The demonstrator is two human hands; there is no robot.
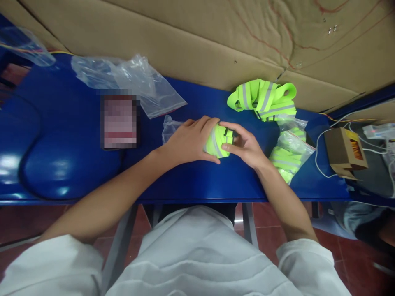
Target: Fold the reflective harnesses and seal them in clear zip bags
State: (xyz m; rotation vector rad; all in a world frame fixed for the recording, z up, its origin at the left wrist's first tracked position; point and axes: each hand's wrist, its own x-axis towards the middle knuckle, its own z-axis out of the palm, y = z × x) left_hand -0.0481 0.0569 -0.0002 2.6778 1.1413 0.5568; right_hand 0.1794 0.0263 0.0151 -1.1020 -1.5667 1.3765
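A folded neon-yellow reflective band (218,141) with grey stripes sits between both hands on the blue table (191,181). My left hand (189,139) curls over its left side, fingers wrapped on top and thumb beneath. My right hand (245,144) pinches its right side with thumb and fingers. A small clear bag (169,127) lies under and behind my left hand.
A loose heap of neon reflective bands (263,100) lies behind the hands. Bagged bands (288,154) lie to the right. Empty clear bags (129,80) and a blurred-out item (119,121) sit to the left. A small cardboard box (345,152) with white cables stands far right. Cardboard wall (197,37) behind.
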